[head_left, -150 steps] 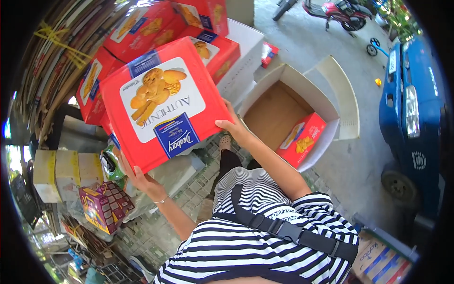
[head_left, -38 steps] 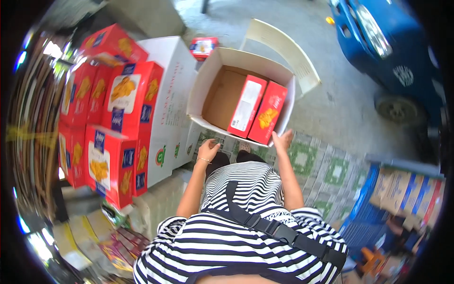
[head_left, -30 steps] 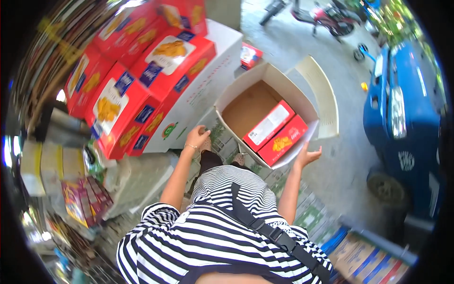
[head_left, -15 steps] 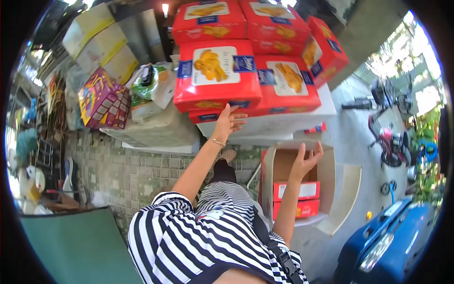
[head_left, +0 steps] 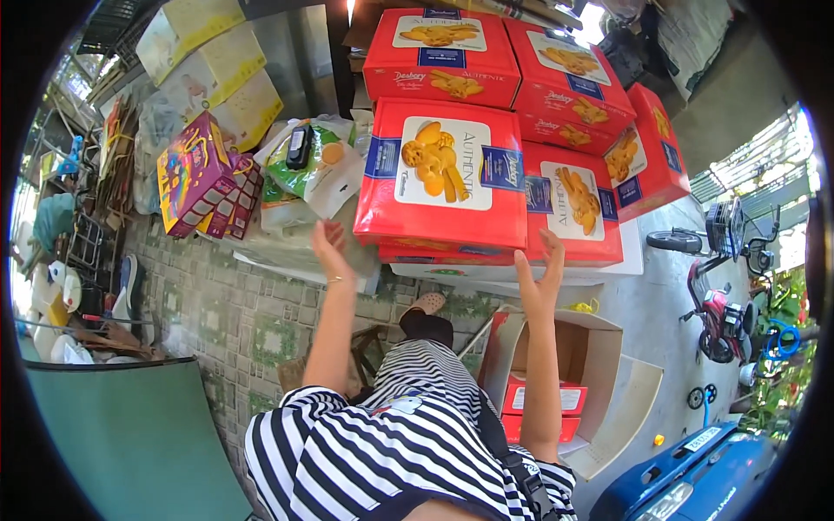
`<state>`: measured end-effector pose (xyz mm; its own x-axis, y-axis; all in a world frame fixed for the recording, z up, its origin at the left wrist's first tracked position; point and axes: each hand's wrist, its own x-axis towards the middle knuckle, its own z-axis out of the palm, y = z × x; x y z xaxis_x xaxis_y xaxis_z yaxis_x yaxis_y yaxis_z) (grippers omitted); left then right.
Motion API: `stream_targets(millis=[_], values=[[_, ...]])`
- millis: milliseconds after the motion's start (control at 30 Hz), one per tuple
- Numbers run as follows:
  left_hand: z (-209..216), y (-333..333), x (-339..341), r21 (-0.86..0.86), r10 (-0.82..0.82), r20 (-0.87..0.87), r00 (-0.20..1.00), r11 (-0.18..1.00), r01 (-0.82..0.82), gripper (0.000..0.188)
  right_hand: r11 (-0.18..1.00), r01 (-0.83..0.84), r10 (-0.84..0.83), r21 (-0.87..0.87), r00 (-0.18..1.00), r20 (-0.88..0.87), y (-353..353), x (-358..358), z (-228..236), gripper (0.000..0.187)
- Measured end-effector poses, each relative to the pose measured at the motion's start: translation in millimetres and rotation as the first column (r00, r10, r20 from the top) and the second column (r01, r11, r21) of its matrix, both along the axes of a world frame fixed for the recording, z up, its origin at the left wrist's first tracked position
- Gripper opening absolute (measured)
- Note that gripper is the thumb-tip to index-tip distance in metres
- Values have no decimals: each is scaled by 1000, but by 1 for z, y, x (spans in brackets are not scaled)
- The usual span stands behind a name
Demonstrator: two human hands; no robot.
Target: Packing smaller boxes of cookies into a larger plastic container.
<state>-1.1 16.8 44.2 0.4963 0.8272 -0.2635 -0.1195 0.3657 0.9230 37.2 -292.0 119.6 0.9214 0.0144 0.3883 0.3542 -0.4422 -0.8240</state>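
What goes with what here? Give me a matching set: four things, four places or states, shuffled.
Things:
1. red biscuit box
2. open cardboard carton
3. purple box
4. blue vehicle

Places or states:
a. lower right corner
b. both hands reaching up to it
c. holds red boxes, flaps open
d. left of the green bags

Pairs: 1-b, 2-c, 3-d, 4-a
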Motion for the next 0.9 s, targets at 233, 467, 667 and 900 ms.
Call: stream_targets(millis=[233,467,667,900], values=[[23,40,59,298,-487,-195,852,798,524,51,891,50,168,452,887,-429,23,59,-8,48],[-7,28,101,-171,-739,226,635,612,772,54,804,83,320,589,774,-546,11,49,-19,55],[-69,88,130,-69,-770,60,635,631,773,60,669,51,392,741,824,-410,18,51,-20,54],[-43,67,114,24,-753,297,586,620,784,71,660,75,346,748,853,-391,12,38,-17,54]])
